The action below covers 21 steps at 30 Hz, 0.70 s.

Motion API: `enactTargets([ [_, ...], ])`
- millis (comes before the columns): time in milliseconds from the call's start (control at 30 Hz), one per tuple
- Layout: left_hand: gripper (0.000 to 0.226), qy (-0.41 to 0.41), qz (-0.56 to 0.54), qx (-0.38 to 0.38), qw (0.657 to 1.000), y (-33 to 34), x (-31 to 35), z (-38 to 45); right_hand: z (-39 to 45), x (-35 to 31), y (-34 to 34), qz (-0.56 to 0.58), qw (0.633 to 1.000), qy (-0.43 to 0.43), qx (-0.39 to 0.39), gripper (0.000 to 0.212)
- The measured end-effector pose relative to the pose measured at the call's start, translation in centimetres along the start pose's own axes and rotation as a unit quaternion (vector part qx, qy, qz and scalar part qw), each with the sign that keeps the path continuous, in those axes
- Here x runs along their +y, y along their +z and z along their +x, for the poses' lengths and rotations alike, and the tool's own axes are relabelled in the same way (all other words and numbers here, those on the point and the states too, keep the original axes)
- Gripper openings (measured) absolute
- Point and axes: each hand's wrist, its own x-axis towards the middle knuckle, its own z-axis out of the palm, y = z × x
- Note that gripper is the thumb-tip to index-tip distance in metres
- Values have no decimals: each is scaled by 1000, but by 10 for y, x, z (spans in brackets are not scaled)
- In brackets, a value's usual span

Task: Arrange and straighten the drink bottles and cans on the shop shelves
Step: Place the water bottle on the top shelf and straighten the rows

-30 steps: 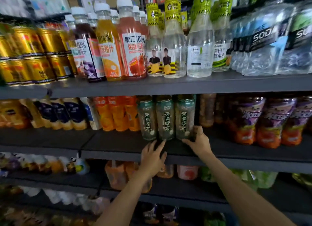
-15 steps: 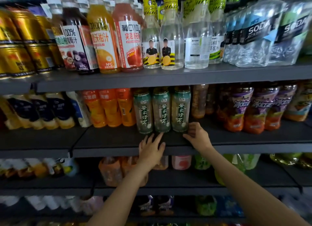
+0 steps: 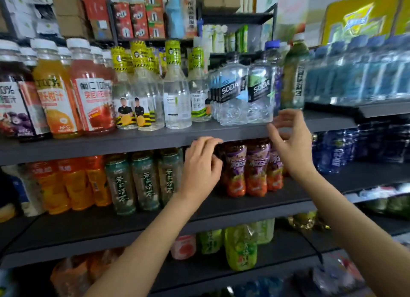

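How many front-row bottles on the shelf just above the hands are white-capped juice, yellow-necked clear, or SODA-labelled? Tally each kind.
White-capped juice bottles: 3
Yellow-necked clear bottles: 4
SODA-labelled bottles: 2
Total: 9

one view only, head cam, wide-angle, so no second view shares the scene. it faces straight at the shop shelving from close up, about level with the upper shelf board (image 3: 155,141), which runs across mid-frame and slopes up to the right. above that board the frame takes in boxes (image 3: 137,19) stacked on top; below it, two more shelf levels, seen from above. both forearms enter from the bottom edge, the hands (image 3: 200,170) raised near the board's front edge. right side and edges are blurred and bowed.
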Motion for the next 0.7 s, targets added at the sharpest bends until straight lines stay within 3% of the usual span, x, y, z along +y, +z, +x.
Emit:
enactTargets([
  [133,40,0,7,47,999,31,29,44,48,30,-44,-59,998,-2,0,42],
  [367,43,-34,115,73,990,90,71,122,147,78,-64,-103,977,134,-132,80],
  [533,51,-66,168,41,983,116,58,118,178,104,-41,-28,958,218,-185,85],
  [700,52,-72,159,45,984,117,55,118,178,130,-33,10,960,231,-159,74],
])
